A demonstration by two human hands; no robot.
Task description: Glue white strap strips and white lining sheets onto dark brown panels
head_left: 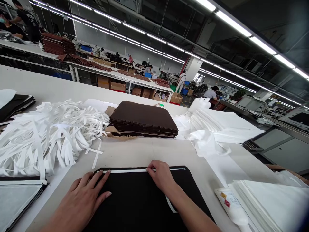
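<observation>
A black fabric panel [135, 196] lies flat before me, with a narrow white strip [127, 171] along its far edge. My left hand [83, 193] rests on the panel's left side, fingers stretched out and fingertips on the strip's left end. Farther right, my right hand [159, 174] pinches the strip between thumb and fingers near the middle of that edge. A loose curved piece of white strip shows beside my right forearm, partly hidden by it.
A heap of white strips [55, 135] lies left, a stack of dark brown panels [145, 116] behind. White sheets [224, 124] sit at the back right. A white bottle [231, 206] lies near more white sheets [272, 199] at right. Pale-faced panels [19, 199] are front left.
</observation>
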